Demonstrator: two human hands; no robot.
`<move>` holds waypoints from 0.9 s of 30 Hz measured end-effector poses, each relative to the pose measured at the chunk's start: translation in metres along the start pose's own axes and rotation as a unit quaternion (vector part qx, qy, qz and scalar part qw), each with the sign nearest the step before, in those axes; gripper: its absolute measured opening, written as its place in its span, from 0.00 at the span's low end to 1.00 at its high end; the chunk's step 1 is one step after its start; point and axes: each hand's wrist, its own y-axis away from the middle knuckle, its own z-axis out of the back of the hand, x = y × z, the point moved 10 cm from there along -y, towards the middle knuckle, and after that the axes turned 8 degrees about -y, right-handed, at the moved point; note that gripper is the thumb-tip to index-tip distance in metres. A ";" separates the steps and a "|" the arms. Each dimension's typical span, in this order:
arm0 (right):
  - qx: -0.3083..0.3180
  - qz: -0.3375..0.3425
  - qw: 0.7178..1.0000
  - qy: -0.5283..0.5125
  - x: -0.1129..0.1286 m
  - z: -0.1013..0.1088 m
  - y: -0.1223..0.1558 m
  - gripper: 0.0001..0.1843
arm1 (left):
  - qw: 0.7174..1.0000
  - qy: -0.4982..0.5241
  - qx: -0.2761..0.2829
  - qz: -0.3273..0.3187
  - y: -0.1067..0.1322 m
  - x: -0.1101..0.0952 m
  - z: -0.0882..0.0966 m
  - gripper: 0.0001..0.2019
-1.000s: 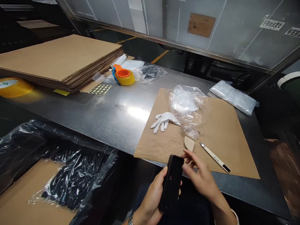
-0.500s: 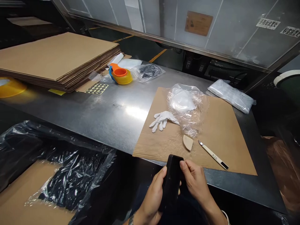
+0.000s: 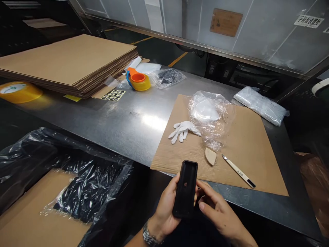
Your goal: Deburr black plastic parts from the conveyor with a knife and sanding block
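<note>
A black oblong case with a small hole in its middle is held upright in front of the table's near edge. My left hand grips its left side from below, fingers wrapped round it. My right hand touches the case's right side with thumb and fingertips closed on its edge. Just beyond lie a tan wedge-shaped piece and a white-handled scalpel on a brown cardboard sheet.
On the steel table are a white glove, a crumpled clear bag, a stack of cardboard sheets, an orange tape dispenser and bagged parts. A box lined with black plastic stands low left.
The case has been turned so its hollow inner face shows. My right hand has dropped lower along its right side. The view shifted slightly.
</note>
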 end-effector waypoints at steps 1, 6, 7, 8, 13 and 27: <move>-0.014 -0.001 1.000 -0.006 0.000 0.003 0.000 0.24 | 1.000 0.006 0.006 0.004 0.000 0.000 -0.002 0.24; -0.064 0.010 0.998 -0.015 0.007 0.008 -0.003 0.20 | 1.000 0.000 0.027 0.009 0.000 -0.001 -0.006 0.24; -0.067 0.010 0.998 -0.013 0.007 0.007 -0.003 0.20 | 1.000 -0.005 0.027 0.008 0.000 -0.001 -0.006 0.24; -0.069 0.009 0.997 -0.011 0.007 0.008 -0.004 0.20 | 1.000 -0.008 0.025 0.007 0.000 -0.001 -0.005 0.24; -0.088 0.012 0.996 0.010 0.006 0.011 -0.004 0.21 | 1.000 0.003 -0.005 0.011 0.002 0.000 0.000 0.22; -0.126 0.023 0.991 0.025 -0.002 0.013 -0.006 0.25 | 0.996 -0.061 -0.043 -0.050 0.006 -0.007 0.001 0.15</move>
